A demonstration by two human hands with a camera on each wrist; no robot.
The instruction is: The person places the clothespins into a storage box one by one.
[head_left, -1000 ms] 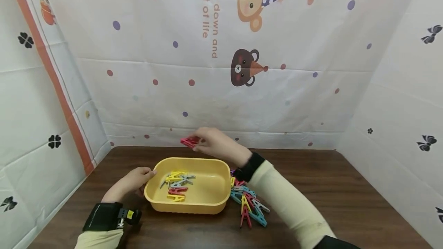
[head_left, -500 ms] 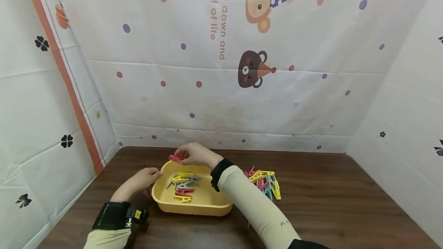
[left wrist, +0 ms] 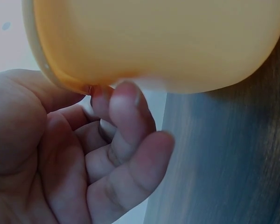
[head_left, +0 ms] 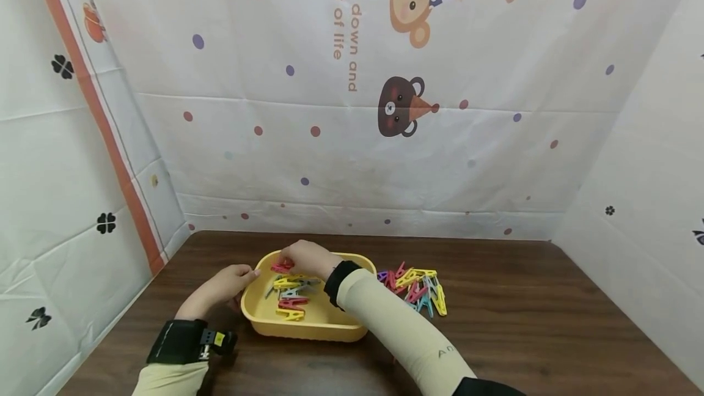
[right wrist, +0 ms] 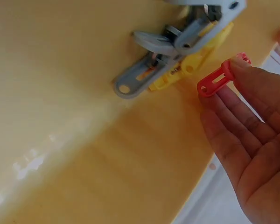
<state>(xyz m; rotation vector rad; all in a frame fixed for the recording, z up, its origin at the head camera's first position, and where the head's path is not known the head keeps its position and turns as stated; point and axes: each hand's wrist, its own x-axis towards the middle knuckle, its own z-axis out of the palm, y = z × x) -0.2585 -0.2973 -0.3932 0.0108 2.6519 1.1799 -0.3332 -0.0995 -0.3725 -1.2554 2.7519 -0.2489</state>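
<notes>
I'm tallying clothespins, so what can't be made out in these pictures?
- Head view: the near side of the clothespin pile, hidden by the right sleeve.
- Head view: part of the red clothespin, covered by the right hand.
- Right wrist view: one end of a grey clothespin, cut off by the top edge.
- Left wrist view: part of the basin, cut off by the top edge.

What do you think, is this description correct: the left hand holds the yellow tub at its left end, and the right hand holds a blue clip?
Not quite: the clip in the right hand is red, not blue, as the right wrist view shows. The left hand does hold the yellow tub at its left end.
</notes>
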